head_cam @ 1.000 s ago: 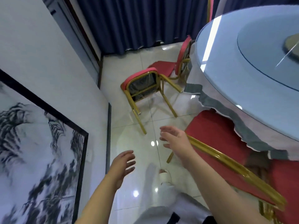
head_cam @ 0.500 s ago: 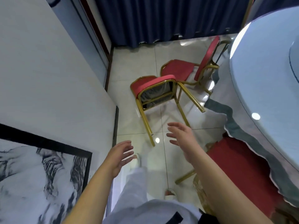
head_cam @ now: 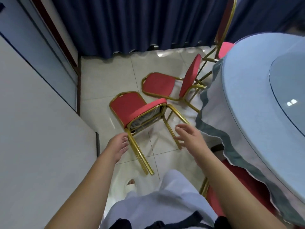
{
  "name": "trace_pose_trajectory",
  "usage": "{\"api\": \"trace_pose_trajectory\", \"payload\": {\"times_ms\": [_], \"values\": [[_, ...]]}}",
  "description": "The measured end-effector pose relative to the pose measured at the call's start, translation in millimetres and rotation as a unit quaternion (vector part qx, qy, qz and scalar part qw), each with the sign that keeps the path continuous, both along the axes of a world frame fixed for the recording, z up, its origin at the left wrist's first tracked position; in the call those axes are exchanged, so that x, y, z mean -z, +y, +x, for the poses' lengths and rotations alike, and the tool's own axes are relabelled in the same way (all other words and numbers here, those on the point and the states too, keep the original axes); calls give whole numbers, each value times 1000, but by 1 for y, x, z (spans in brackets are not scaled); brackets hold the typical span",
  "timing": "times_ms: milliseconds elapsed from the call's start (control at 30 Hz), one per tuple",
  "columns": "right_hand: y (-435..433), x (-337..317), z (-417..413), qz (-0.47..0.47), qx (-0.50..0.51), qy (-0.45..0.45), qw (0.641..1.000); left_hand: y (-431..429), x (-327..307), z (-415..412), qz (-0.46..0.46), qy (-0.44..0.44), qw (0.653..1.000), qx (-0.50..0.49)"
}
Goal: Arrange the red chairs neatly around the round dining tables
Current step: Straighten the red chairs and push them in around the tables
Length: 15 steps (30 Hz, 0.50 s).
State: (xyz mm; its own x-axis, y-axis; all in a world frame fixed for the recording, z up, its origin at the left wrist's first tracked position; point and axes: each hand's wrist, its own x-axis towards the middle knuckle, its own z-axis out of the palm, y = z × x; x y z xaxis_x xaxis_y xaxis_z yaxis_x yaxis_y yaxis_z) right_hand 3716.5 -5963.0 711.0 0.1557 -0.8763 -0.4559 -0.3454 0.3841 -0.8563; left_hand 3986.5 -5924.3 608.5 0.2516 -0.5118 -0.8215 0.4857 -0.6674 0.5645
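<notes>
Pale tiled floor (head_cam: 102,83) is bounded by dark blue curtains (head_cam: 132,22) at the far side and a white wall (head_cam: 33,129) on the left. A round counter (head_cam: 247,113) under a light cloth fills the right of the view.

Two red chairs are seen off their feet on the tiles between wall and counter. The far chair (head_cam: 158,83) is tipped against the counter's skirt. The near chair (head_cam: 127,106) lies on its backrest, seat edge raised, and its gold legs point back toward the person, so its long axis runs from the hands away toward the curtains. A third red seat (head_cam: 247,187) is tucked under the counter at lower right.

Both arms are stretched forward and down at the near chair. The left hand (head_cam: 118,146) is held with its fingers loosely extended just beside the left leg (head_cam: 140,156); whether contact is made cannot be told. The right hand (head_cam: 191,138) is spread, nothing is held in it, and it hangs near the right leg (head_cam: 171,131).

The chair is thus straddled, one leg lying by each hand, and the left hand is judged the closer. A lift by the legs, or by the seat frame beyond them, is probably required before the chair can be stood and turned to the counter.
</notes>
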Motion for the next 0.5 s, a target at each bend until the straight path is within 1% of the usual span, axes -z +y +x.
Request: {"api": "trace_pose_trajectory", "payload": {"times_ms": [67,133,300,333,433,500], "values": [[-25,8,7,4,-11,32,999,-20,9,7,19,1,1000,14],[-62,22,18,11,-26,83,996,-40,21,16,30,-4,999,21],[-176,87,41,40,-45,189,980,-89,60,39,93,-50,994,0],[-199,101,45,48,-47,197,978,-99,67,42,108,-59,992,-4],[-272,148,58,89,-54,173,979,-127,97,51,147,-83,986,-12],[-320,185,63,94,-66,185,976,-145,125,54,181,-103,978,-11]]}}
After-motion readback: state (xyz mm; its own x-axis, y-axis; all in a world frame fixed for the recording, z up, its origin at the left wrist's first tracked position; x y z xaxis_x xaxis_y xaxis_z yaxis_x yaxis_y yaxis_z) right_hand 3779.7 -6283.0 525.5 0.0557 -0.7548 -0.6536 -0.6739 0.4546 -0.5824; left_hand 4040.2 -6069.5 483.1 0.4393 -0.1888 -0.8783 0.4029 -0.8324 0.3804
